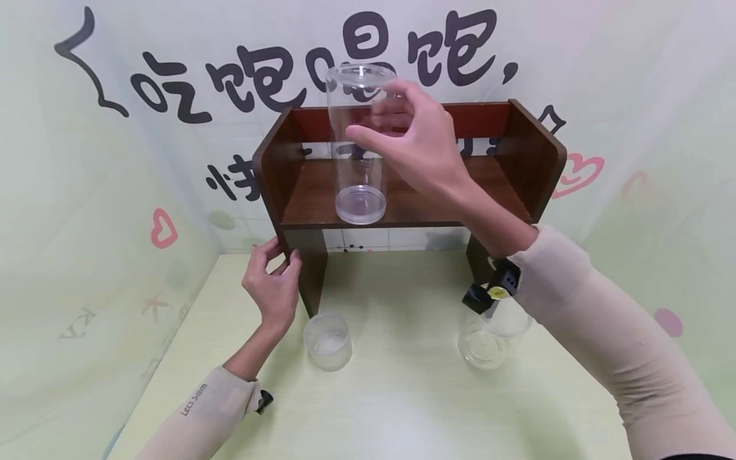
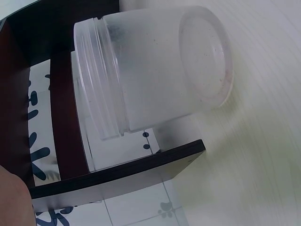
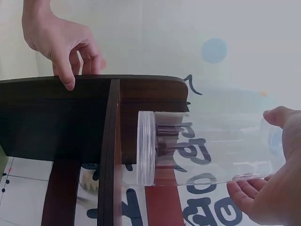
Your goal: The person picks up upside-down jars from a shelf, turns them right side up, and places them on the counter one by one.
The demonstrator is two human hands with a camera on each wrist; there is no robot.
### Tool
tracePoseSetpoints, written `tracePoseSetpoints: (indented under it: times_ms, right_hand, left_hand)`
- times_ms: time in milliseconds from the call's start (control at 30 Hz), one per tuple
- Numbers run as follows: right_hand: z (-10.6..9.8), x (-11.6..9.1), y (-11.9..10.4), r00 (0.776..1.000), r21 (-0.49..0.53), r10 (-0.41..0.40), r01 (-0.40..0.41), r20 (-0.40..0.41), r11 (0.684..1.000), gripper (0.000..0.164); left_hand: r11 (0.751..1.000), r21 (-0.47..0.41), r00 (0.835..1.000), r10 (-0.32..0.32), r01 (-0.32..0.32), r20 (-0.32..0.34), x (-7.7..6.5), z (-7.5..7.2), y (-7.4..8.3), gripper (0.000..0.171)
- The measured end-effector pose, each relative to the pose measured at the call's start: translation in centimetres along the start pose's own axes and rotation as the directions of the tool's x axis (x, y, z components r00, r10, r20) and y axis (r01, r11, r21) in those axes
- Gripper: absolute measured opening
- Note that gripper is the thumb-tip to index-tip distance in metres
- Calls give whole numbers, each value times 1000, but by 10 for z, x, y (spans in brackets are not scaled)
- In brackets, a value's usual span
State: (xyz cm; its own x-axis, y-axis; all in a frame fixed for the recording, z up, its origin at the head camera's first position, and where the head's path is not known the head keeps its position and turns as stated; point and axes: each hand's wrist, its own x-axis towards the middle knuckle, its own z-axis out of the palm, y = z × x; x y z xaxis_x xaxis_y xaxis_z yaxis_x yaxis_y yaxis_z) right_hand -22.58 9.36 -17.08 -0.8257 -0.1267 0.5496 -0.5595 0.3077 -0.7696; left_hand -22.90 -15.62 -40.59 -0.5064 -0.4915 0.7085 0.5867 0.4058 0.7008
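Note:
A tall clear cylindrical jar stands upright near the front left of the brown wooden shelf's upper board. My right hand holds the jar near its top, thumb across the front and fingers curved round the other side. In the right wrist view, the ribbed end of the jar meets the board. Lower down, my left hand grips the shelf's left side panel, with the thumb on its edge and the fingers partly hidden behind it.
A short frosted jar stands on the pale table by the shelf's left foot. Under my right forearm, another clear jar is partly covered by the wrist camera. A printed cloth wall rises behind the shelf.

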Motion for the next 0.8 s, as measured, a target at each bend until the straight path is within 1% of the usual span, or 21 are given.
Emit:
tracePoseSetpoints:
  times_ms: [100,200,300,567,800]
  right_hand:
    - [-9,-6,0,1000,16,-17,17,-6,1000,67]
    - [-18,-13,0,1000,27,-10,10,-9,1000,68]
    - [-28,-20,0,1000,36,-2,2,-12,999,65]
    - [-49,-39,1,998,43,-26,28,-56,999,50]
    - [-65,-54,5,997,57,7,-3,-75,998,52]
  left_hand:
    - [1000,12,1000,-6,6,1,0,0,1,30]
    - [1000,15,1000,-10,10,6,0,0,2,30]
    - [1000,19,1000,-12,11,14,-1,-1,2,31]
    - [1000,15,1000,-18,18,12,-1,-1,3,30]
    - [999,-4,999,-38,38,7,-1,-1,3,30]
